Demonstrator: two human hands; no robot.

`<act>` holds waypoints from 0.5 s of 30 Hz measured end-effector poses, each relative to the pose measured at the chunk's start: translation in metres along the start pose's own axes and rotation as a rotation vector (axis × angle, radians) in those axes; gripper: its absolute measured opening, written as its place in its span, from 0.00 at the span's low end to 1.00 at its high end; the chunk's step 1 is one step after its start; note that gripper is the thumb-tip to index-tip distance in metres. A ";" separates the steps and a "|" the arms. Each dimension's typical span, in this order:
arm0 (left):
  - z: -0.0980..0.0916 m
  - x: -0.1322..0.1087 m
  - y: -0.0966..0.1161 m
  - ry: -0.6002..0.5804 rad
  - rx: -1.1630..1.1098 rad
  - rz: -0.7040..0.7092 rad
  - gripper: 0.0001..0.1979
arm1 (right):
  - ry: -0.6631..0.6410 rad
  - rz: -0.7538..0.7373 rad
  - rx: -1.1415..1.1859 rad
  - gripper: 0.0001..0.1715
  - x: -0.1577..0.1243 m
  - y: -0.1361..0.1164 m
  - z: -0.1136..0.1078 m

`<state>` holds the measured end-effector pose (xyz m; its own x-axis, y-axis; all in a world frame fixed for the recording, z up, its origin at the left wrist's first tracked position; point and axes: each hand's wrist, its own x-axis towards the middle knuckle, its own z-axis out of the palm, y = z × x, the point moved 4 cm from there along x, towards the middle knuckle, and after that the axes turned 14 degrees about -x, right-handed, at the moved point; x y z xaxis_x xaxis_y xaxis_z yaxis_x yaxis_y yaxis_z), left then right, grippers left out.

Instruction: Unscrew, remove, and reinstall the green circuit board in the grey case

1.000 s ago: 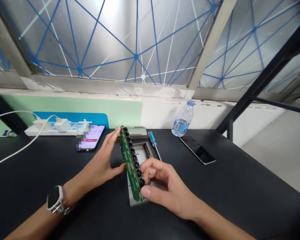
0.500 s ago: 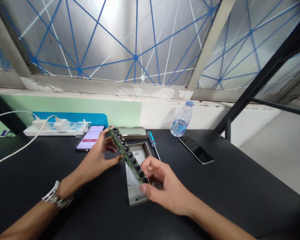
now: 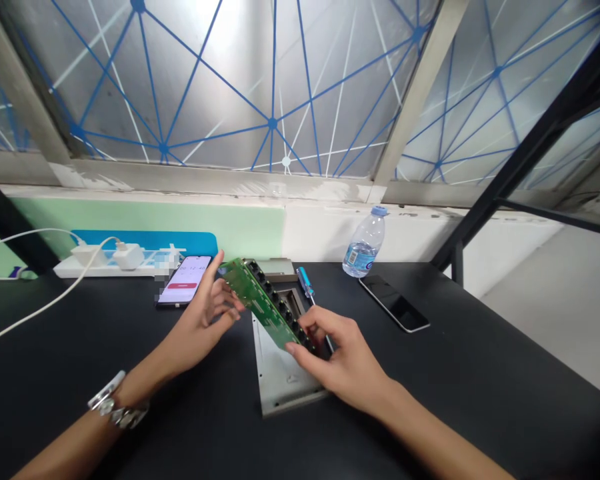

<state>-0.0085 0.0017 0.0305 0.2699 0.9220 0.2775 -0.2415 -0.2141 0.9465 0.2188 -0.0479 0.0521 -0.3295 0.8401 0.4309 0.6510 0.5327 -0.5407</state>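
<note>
A long green circuit board [image 3: 260,300] with a row of black ports is held tilted above a grey metal case [image 3: 280,380] lying flat on the black table [image 3: 480,387]. My left hand [image 3: 203,320] grips the board's far end, with the fingers curled round it. My right hand [image 3: 343,360] pinches the near end by the ports. A watch sits on my left wrist.
A blue-handled screwdriver [image 3: 307,283] lies just right of the case. A lit phone [image 3: 185,281] lies at the left, a dark phone [image 3: 395,303] at the right, a water bottle [image 3: 365,241] behind it. A white power strip [image 3: 105,261] with chargers and cables runs along the wall.
The board has swung from standing on edge to a flatter tilt and shifted away over the case's far half. Both hands moved with it.
</note>
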 end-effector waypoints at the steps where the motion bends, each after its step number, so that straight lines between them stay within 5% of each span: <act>1: 0.000 0.000 0.000 0.011 -0.078 -0.022 0.47 | 0.039 -0.010 -0.035 0.07 0.001 0.001 -0.002; 9: 0.006 0.001 0.006 0.140 -0.678 -0.257 0.34 | 0.260 0.025 -0.363 0.09 0.001 0.015 -0.006; 15: 0.006 -0.003 0.006 0.294 -0.714 -0.400 0.25 | 0.261 0.113 -0.343 0.12 -0.001 0.019 -0.003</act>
<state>-0.0052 -0.0041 0.0369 0.2317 0.9519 -0.2006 -0.7335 0.3064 0.6068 0.2339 -0.0392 0.0437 -0.0887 0.8135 0.5747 0.8769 0.3375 -0.3424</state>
